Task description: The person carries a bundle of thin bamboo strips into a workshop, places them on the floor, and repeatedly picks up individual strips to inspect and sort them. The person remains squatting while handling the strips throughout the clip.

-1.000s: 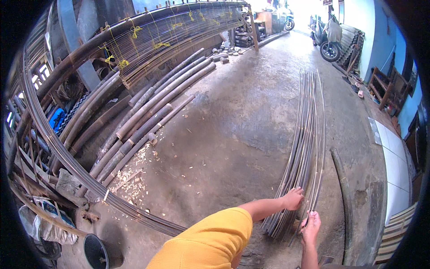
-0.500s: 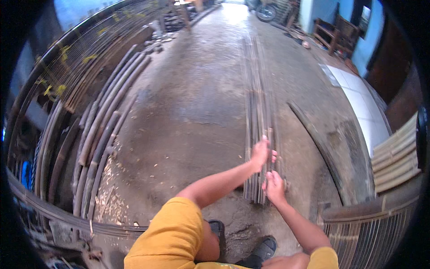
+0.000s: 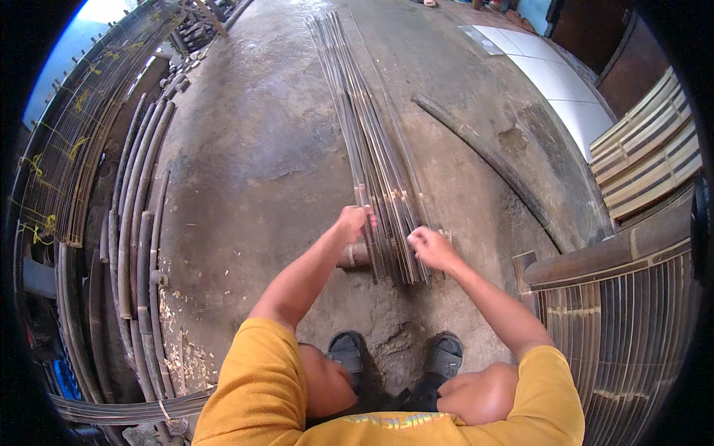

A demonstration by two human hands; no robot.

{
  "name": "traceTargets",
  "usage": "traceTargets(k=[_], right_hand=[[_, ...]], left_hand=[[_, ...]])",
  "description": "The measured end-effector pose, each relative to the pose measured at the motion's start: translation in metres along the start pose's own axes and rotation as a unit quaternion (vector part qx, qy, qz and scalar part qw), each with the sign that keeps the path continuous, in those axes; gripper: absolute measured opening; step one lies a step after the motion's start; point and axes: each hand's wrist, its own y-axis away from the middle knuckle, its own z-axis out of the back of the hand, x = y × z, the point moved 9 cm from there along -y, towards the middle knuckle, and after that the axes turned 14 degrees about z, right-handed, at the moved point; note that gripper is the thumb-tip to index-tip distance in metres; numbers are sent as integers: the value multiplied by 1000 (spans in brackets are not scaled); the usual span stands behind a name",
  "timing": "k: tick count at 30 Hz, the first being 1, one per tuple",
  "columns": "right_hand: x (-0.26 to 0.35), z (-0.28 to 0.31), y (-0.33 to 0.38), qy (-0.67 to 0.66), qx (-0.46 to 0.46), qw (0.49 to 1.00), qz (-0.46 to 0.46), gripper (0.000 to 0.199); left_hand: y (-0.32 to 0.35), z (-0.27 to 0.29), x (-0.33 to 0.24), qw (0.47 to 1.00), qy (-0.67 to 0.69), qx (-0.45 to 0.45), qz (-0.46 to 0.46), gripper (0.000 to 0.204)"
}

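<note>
Long, thin bamboo strips lie in a loose, fanned row on the floor, running away from me. Their near ends rest over a short bamboo piece laid crosswise. At the row's left edge, my left hand is closed on the strips there. My right hand is at the right edge by the near ends, lower than the left. Its fingers are curled together and slightly blurred, so what they pinch is hidden.
Bamboo poles lie at the left beside wood shavings. A long split bamboo piece lies on the right. Slatted bamboo panels stand at the near right, below stacked pale bamboo slats. My sandalled feet flank the near floor.
My hands have moved apart, left and right, across the strips. The strips' near part looks more spread out. The view has tilted down and shifted right.
</note>
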Motion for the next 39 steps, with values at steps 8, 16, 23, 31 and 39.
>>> traceTargets(k=[8,16,23,31,39], right_hand=[[-108,-17,39,-37,51,977,-202,60],[-96,-93,40,-423,68,857,-286,54],[-55,-101,44,-635,94,711,-287,54],[-11,-93,20,-463,187,849,-173,48],[6,-3,-12,7,12,981,194,62]], left_hand=[[-51,50,27,991,-109,-67,37,52],[-69,10,23,999,-10,-4,-49,63],[-29,-40,12,976,159,120,-92,46],[27,-92,13,907,228,334,118,63],[95,-53,-54,925,244,281,75,51]])
